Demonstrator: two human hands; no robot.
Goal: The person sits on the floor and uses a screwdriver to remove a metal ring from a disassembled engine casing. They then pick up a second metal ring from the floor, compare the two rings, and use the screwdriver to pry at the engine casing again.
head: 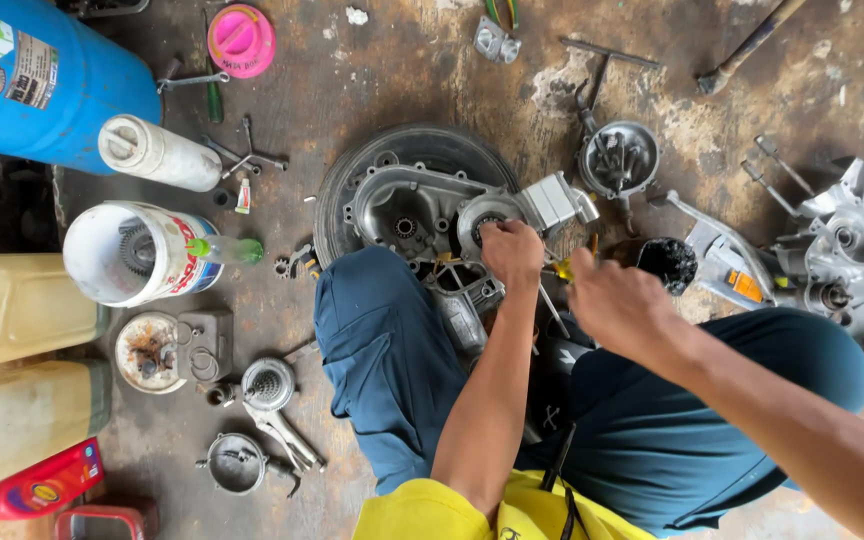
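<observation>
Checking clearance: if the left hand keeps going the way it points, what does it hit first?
Likely the engine casing: the left hand points at its round bearing opening, fingertips apparently already there; depth unclear.

Left hand (512,252) touches the engine casing (422,205) on a tyre (402,150); right hand (617,300) grips a yellow-handled tool (562,268).

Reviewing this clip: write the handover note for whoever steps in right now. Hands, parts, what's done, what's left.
Left hand: fingers closed on the round housing of the engine case, which lies on a tyre on the floor.
Right hand: closed on a yellow-handled tool, tip hidden behind the hand.
Nearby: second case half to the right, metal bowl of bolts behind, pliers and strainer to the left, white bucket holding a gear.
Done: engine is split open, parts spread around.
Left: work on the round housing is under way; loose parts lie unfitted.
</observation>
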